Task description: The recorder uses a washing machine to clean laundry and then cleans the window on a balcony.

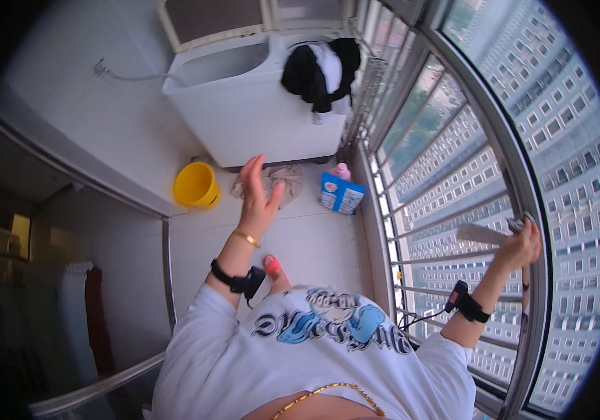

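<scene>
My left hand (258,194) is raised over the floor with its fingers apart and nothing in them. Below it, a crumpled beige cloth (286,184) lies at the foot of a white twin-tub washing machine (258,115). At the right, my right hand (521,247) is at the metal window frame (533,184), fingers curled around a small greyish piece. A pale flat strip (481,234) sticks out to the left of these fingers. Whether it is cloth or something stiff, I cannot tell. Dark clothes with white parts (321,73) hang over the machine's right side.
A yellow bucket (197,185) stands by the left wall. A blue detergent bag (342,192) and a pink bottle (340,171) are near the window's base. Window bars (447,215) run along the right. A grey hose (137,77) joins the wall tap to the open tub.
</scene>
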